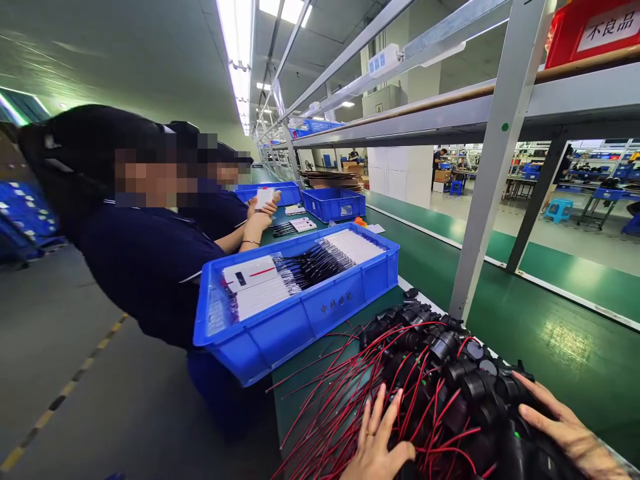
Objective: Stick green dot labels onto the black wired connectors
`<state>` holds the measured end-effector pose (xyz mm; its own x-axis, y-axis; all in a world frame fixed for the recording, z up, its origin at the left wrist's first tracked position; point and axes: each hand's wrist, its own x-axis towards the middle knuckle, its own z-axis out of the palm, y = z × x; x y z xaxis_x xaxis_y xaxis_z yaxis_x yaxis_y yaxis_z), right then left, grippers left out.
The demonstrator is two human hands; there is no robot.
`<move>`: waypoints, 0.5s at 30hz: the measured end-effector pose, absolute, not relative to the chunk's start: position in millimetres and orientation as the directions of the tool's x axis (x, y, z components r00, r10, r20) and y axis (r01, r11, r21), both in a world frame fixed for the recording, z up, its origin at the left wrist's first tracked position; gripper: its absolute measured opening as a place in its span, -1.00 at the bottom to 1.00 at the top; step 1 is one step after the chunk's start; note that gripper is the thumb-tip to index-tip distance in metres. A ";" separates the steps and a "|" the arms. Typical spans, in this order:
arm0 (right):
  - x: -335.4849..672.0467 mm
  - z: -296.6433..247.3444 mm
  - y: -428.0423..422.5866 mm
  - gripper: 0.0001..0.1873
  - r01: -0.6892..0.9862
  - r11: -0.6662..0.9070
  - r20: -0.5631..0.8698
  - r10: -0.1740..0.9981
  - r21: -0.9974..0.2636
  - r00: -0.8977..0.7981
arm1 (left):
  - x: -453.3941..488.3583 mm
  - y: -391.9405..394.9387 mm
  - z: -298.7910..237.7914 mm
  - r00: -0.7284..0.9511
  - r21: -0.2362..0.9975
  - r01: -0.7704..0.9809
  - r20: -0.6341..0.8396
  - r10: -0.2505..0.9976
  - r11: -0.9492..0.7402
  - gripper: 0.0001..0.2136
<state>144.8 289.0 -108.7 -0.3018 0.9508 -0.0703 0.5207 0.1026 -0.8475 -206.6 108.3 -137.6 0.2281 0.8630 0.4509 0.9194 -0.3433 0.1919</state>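
A big heap of small black round parts (pixel 445 373) with thin red wires (pixel 330 407) lies on the green bench in front of me. My left hand (pixel 376 443) rests flat on the wires at the heap's near left side, fingers spread. At the heap's right side my right hand (pixel 565 427) lies with its fingers stretched over the black parts. Neither hand holds anything.
A blue bin (pixel 300 320) with white flat units and black cables stands just beyond the heap. Two co-workers in dark uniforms (pixel 145 260) lean over the bench on the left; one holds a white unit (pixel 263 197). More blue bins (pixel 334 203) stand farther along. A grey shelf post (pixel 493 167) rises on the right.
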 end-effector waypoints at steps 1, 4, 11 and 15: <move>143.2 -108.4 289.2 -0.18 0.509 0.088 -0.084 0.948 -0.856 -0.306 | -211.6 109.5 -138.5 0.260 0.202 0.903 0.445 0.857 -0.378 -0.82; 137.3 -103.3 287.0 -0.14 0.478 0.037 -0.137 0.936 -0.878 -0.324 | -220.9 111.3 -135.2 0.296 0.217 0.882 0.435 0.850 -0.419 -0.72; 120.9 -81.3 270.7 -0.13 0.483 0.037 -0.149 0.928 -0.875 -0.341 | -218.8 101.6 -105.1 0.179 0.264 0.908 0.458 0.871 -0.325 -0.78; 108.6 -74.8 268.1 -0.15 0.466 0.049 -0.139 0.922 -0.883 -0.361 | -225.0 96.0 -103.6 0.153 0.268 0.910 0.495 0.856 -0.317 -0.73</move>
<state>108.6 268.1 -74.8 -0.3605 0.9223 -0.1394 0.4659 0.0486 -0.8835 -225.0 96.0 -103.6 0.1526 0.8556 0.4945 0.9099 -0.3170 0.2676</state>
